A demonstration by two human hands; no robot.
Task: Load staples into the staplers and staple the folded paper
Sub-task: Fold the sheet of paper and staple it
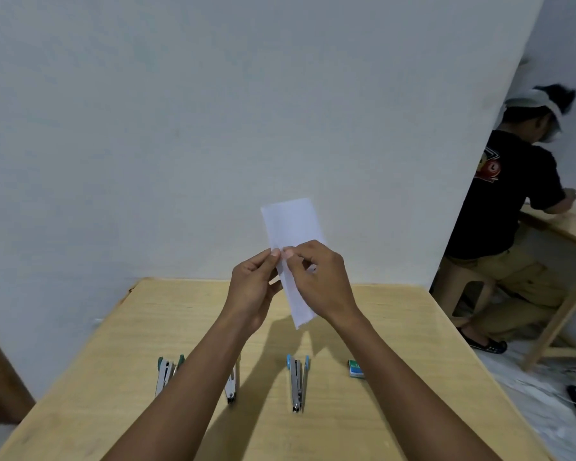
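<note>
Both hands hold the folded paper (291,247) up in the air above the far part of the counter (396,327), well clear of its surface. The left hand (251,287) pinches the paper's left edge between thumb and fingers (275,252), about midway along the strip. The right hand (320,281) pinches it from the right at the same height, its fingertips just beside those of the left — the two thumbs nearly meet on the front of the sheet. The paper stands close to upright (tilted a little, top to the left), its upper half rising free above the fingers and its lower end hanging between the wrists.

On the counter below lie three staplers in a row: a green one (167,374) on the left, a middle one (231,387) partly hidden by the left forearm, and a blue one (297,384) on the right. A small staple box (356,369) lies just right of the blue one — beside the right forearm.
</note>
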